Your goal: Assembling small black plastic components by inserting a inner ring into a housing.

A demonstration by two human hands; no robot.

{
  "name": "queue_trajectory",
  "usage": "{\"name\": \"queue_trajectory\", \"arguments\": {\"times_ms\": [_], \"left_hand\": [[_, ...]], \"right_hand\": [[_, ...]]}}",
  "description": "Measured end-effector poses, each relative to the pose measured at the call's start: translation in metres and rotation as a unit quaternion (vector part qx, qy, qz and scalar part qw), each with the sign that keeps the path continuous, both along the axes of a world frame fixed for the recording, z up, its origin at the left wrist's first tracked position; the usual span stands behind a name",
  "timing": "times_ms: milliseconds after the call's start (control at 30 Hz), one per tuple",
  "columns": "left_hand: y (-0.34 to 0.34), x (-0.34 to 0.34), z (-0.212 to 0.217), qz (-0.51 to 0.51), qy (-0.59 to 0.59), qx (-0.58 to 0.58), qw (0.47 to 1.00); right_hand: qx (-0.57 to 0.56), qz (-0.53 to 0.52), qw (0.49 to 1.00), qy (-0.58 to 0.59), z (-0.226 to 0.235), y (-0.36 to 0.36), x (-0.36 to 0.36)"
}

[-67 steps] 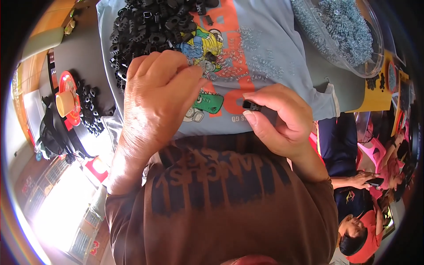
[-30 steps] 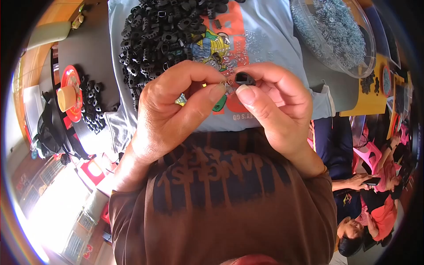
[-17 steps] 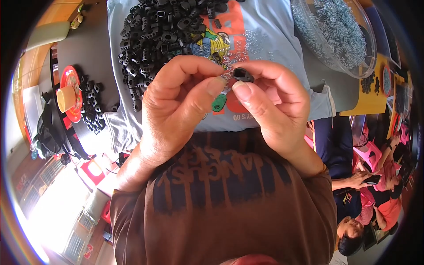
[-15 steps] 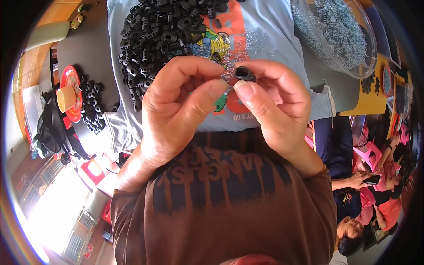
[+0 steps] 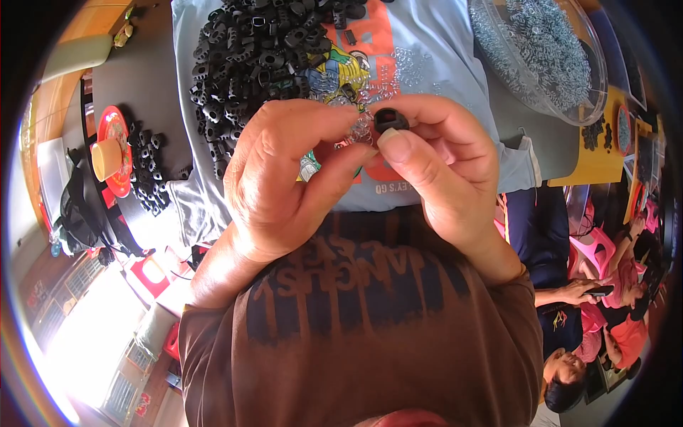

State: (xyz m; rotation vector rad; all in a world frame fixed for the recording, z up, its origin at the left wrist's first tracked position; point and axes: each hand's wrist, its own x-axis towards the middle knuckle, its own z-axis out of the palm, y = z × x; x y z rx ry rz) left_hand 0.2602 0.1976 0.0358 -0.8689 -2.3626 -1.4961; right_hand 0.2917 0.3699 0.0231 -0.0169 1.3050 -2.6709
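Observation:
Between the thumb and index finger of my right hand is a small black plastic cord lock piece, its hollow end facing up. My left hand is just left of it, thumb and index fingertips apart. Clear coil springs show in that gap; whether one touches the fingers I cannot tell. Under both hands lies a light blue printed cloth. A large heap of similar black pieces covers its left part, and loose springs are scattered right of the heap.
A clear round tub full of springs stands at the far right. On the left are a red plate with a yellowish cup and more black pieces. A seated person holding a phone is close on my right.
My left thumb and index finger have spread apart and the hand has turned slightly. The black piece in my right hand has tipped so its opening faces more upward.

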Motion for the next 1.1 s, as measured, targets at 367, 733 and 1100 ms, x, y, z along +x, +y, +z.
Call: {"name": "queue_trajectory", "arguments": {"times_ms": [367,733,1100], "left_hand": [[-0.003,0.000,0.006,-0.030,-0.039,-0.003,0.999],[-0.007,-0.003,0.011,-0.050,-0.166,0.058,0.983],[-0.001,-0.001,0.015,-0.067,-0.495,0.271,0.823]], "right_hand": [[-0.091,0.058,0.993,-0.053,-0.002,0.006,-0.005],[-0.070,0.052,0.996,-0.021,-0.006,0.007,-0.005],[0.102,-0.048,0.992,0.062,-0.006,-0.001,-0.004]]}}
